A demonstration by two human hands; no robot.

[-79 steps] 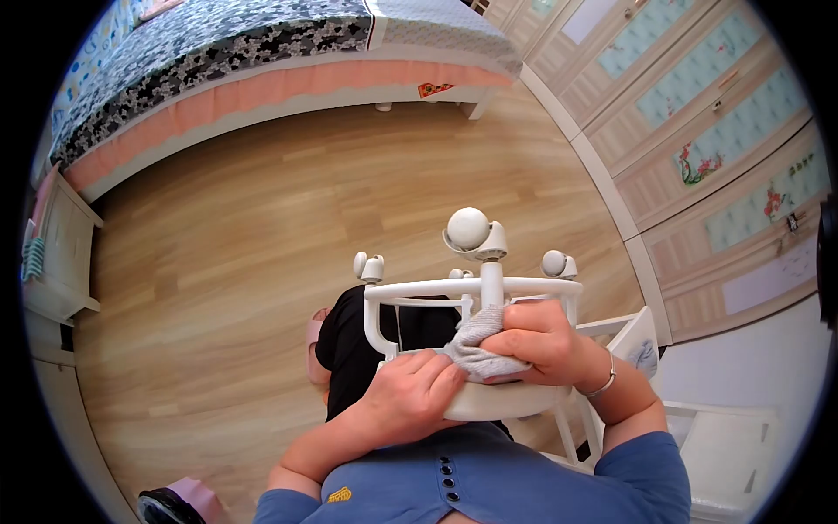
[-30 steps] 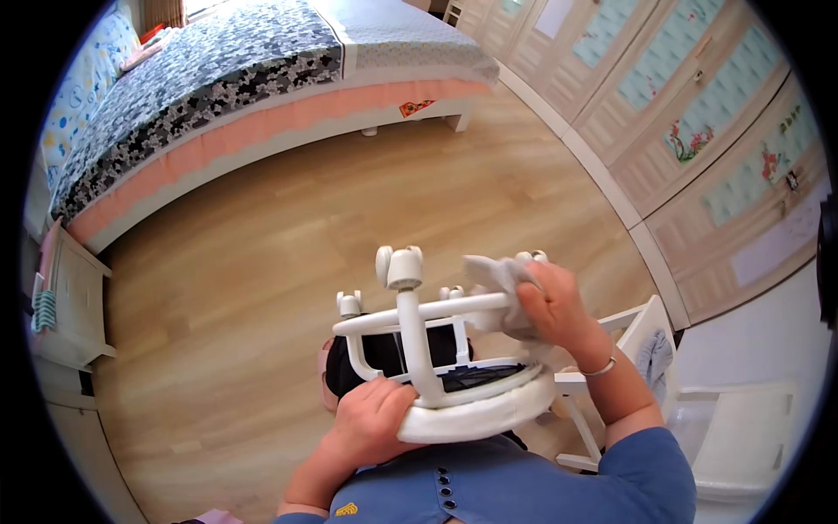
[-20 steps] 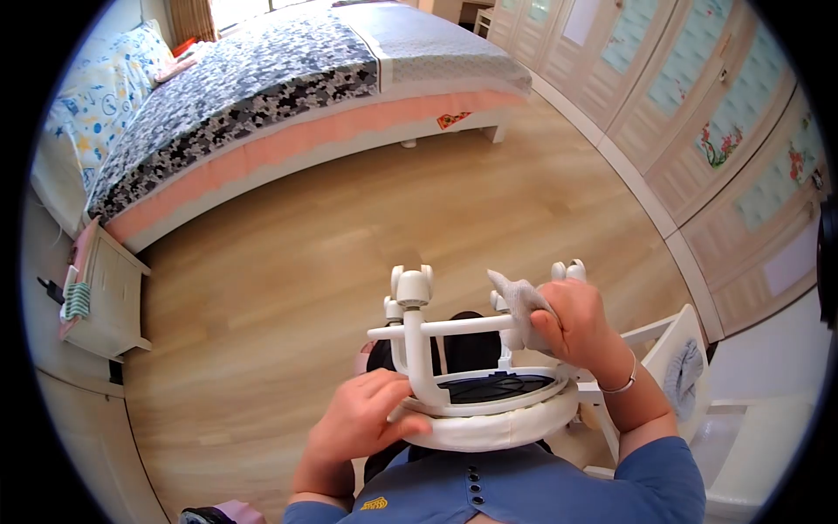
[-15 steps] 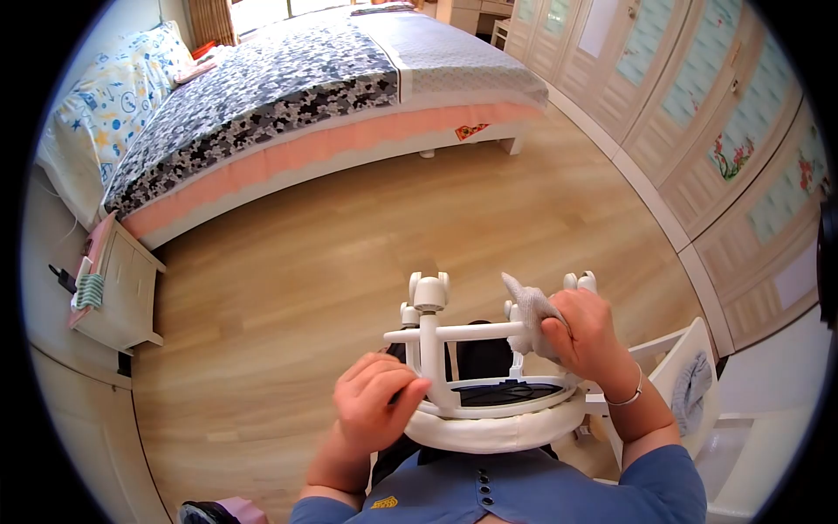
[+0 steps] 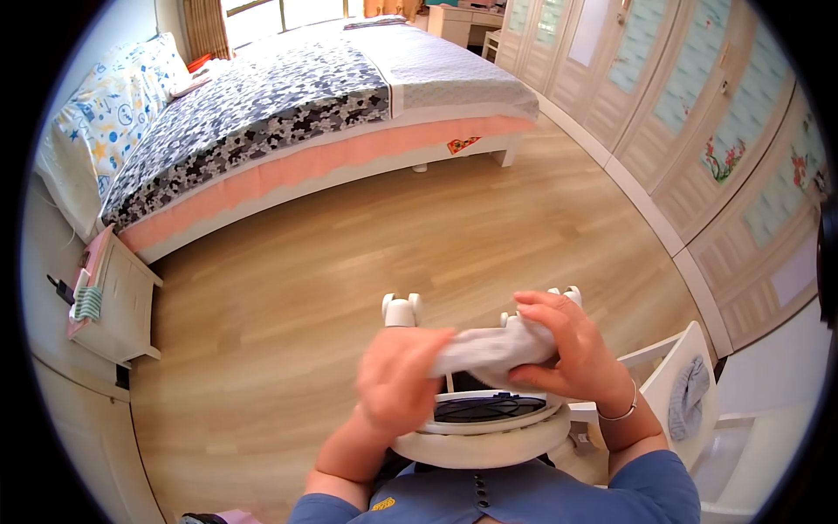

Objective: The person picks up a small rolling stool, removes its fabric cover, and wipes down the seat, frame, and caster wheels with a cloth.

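The floor [image 5: 349,253] is pale and wood-grained. A bed [image 5: 340,175] with a dark patterned spread [image 5: 262,109] and peach skirt [image 5: 340,155] fills ten to twelve o'clock; behind it, towards eleven, are a bright window [image 5: 297,12] and brown curtain [image 5: 206,24]. A desk [image 5: 451,26] stands at twelve, a wardrobe [image 5: 637,131] with blue-green panels [image 5: 694,74] at two, a cream nightstand [image 5: 127,297] at nine.

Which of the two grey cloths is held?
The paler cloth, stretched between left hand and right hand; the darker cloth lies on the white panel.
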